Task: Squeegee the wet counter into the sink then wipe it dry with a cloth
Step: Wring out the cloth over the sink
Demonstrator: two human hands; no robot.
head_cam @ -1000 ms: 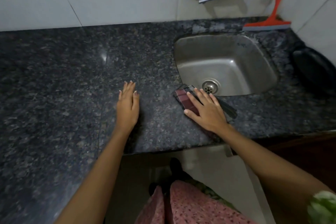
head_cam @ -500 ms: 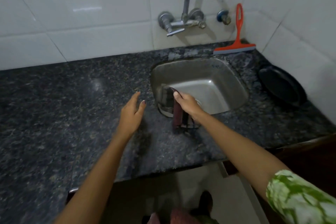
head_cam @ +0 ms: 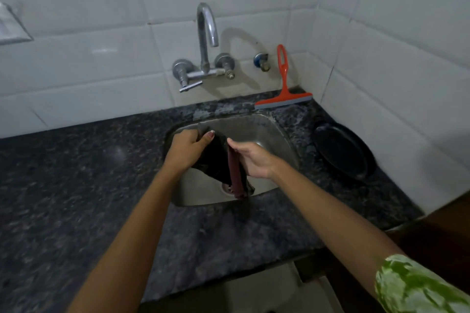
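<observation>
Both hands grip a dark, limp cloth with a maroon stripe [head_cam: 229, 162] over the stainless steel sink [head_cam: 277, 134]. The left hand [head_cam: 187, 151] pinches its upper edge, fingers closed; the right hand [head_cam: 251, 157] clasps the striped fold. An orange plastic squeegee [head_cam: 283, 95] leans on the white tiled wall at the speckled granite counter's [head_cam: 84, 173] back edge.

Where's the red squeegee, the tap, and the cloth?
squeegee [head_cam: 283, 100]: head view, on its orange blade bar.
tap [head_cam: 204, 33]: head view, on the curved spout.
cloth [head_cam: 216, 160]: head view, on the dark fold between both hands.
</observation>
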